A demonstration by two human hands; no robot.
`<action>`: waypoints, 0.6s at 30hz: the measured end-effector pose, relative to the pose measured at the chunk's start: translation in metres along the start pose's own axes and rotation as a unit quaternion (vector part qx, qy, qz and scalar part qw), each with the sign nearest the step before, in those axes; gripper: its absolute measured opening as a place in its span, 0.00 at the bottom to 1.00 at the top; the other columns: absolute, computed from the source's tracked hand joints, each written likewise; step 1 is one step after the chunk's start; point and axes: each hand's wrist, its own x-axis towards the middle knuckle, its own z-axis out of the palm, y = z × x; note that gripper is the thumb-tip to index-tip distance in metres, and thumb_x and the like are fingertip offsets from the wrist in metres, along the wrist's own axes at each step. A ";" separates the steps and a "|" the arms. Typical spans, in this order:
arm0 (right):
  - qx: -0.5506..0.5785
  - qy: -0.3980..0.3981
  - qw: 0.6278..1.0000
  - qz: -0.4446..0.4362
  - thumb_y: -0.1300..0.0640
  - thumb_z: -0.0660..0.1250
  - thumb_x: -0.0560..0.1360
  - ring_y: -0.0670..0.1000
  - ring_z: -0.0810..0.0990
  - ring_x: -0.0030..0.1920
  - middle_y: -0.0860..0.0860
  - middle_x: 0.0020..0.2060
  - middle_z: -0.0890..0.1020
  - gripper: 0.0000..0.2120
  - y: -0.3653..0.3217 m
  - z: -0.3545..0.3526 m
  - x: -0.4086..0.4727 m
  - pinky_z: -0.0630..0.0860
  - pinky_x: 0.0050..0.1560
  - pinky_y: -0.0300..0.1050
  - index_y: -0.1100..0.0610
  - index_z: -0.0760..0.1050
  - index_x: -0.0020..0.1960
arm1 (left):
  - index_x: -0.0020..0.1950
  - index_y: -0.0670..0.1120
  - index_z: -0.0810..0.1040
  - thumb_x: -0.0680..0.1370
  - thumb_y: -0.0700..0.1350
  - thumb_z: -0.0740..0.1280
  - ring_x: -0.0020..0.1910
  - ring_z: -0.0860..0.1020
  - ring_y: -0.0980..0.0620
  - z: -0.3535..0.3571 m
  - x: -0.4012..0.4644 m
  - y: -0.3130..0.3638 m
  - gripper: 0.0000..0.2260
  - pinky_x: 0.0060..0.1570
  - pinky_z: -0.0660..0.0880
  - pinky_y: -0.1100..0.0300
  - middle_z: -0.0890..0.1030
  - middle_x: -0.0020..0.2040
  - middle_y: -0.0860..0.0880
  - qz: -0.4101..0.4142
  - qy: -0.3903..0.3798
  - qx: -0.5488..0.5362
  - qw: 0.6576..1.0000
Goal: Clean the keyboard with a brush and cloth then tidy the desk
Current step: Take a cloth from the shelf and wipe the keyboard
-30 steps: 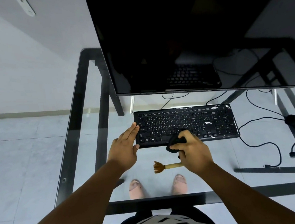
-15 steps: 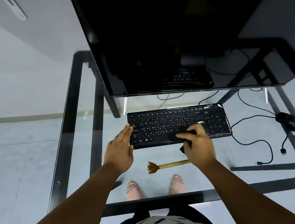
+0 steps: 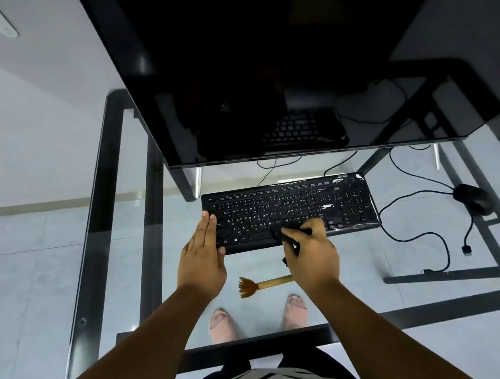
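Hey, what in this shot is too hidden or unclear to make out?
Head view only:
- Cloth: mostly covered by the right hand, so its size and shape are unclear.
- Brush: the handle's end runs under the right hand.
- Keyboard: key legends too small to read.
- Monitor: top cut off by the frame edge.

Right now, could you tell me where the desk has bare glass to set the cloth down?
Bare glass lies left of the keyboard, out to the desk frame. A smaller patch sits right of the brush, below the looping cable. It is crowded in front of the keyboard, with the left hand, the right hand gripping the cloth, and the brush. The mouse fills the right side.
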 end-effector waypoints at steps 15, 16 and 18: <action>-0.013 -0.046 0.993 -0.108 0.55 0.73 0.67 0.48 0.79 0.37 0.46 0.50 0.75 0.14 0.011 0.000 -0.008 0.78 0.30 0.42 0.43 0.84 0.51 | 0.79 0.44 0.51 0.80 0.43 0.58 0.77 0.58 0.48 0.003 -0.001 -0.001 0.29 0.71 0.63 0.49 0.49 0.80 0.49 0.005 0.008 0.013 1.000; -0.011 -0.037 0.995 -0.095 0.55 0.73 0.66 0.49 0.79 0.38 0.46 0.50 0.76 0.14 0.017 -0.003 -0.006 0.78 0.31 0.43 0.43 0.84 0.50 | 0.79 0.45 0.51 0.80 0.43 0.58 0.77 0.58 0.48 0.003 -0.001 -0.001 0.29 0.71 0.63 0.49 0.49 0.80 0.49 0.004 0.006 0.014 1.000; -0.009 -0.013 0.998 -0.067 0.56 0.75 0.65 0.51 0.80 0.38 0.47 0.50 0.77 0.14 0.034 -0.011 -0.004 0.78 0.32 0.42 0.43 0.85 0.48 | 0.80 0.45 0.50 0.81 0.44 0.58 0.77 0.57 0.49 0.003 -0.001 -0.002 0.29 0.71 0.62 0.51 0.48 0.80 0.50 0.003 0.003 0.017 1.000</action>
